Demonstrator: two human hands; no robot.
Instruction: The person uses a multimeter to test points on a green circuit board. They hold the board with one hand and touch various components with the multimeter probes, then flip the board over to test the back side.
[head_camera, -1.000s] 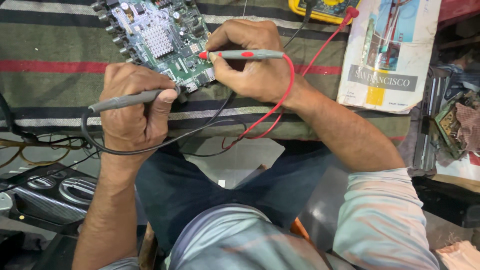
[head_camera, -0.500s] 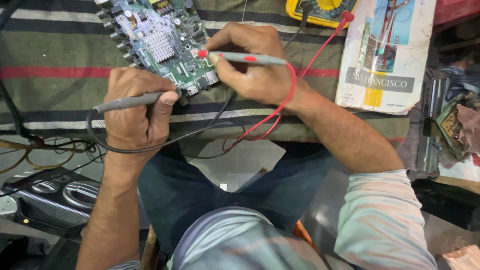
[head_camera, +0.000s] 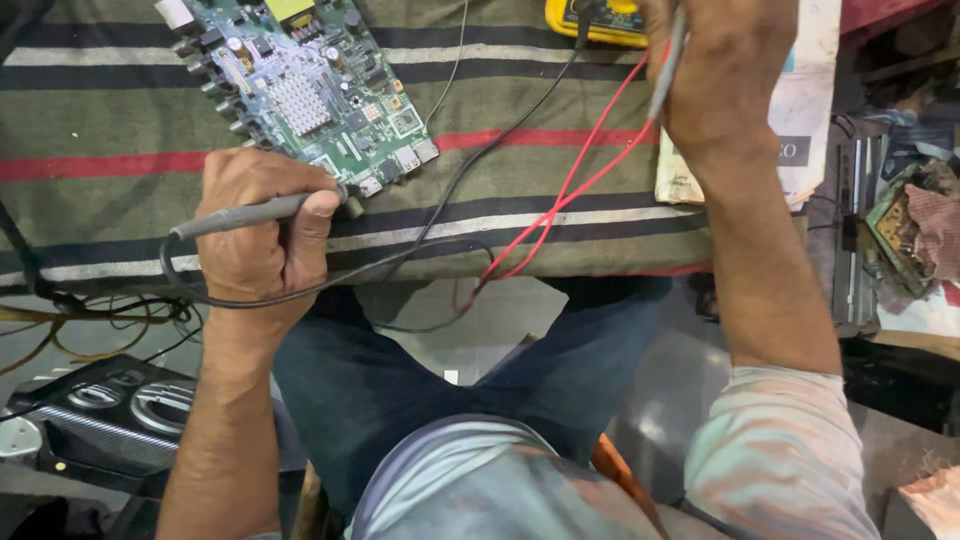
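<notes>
Probing of a circuit board (head_camera: 310, 95) with 2 meter leads looks to be the step in hand, judged from how the hands are placed. The left hand (head_camera: 262, 235) is closed around a grey probe (head_camera: 245, 213), whose tip sits at the near edge of the green board, just beyond the thumb. The right hand (head_camera: 725, 75) is closed on a second probe (head_camera: 668, 65), gripped upright with its red lead (head_camera: 570, 190) trailing down; this hand is lifted well to the right of the board, just beside a yellow meter (head_camera: 590, 18) at the top edge. Only 1 probe is at the board, so a reading would seem to call for both tips on it at once, with the left kept steady.

The board lies on a striped cloth (head_camera: 110, 150) covering the bench, green with black, white and red bands, beyond the left hand. A black lead (head_camera: 480, 160) and the red one cross the cloth between the hands and sag over its near edge.

Under the right wrist lies a flat rectangular printed paper or booklet (head_camera: 800, 130), pale with a dark label band; its print is partly hidden. Right of it sit a small stack of green scrap boards (head_camera: 900, 235) and dark clutter. Below the left forearm stands a black speaker-like box (head_camera: 100, 410).
</notes>
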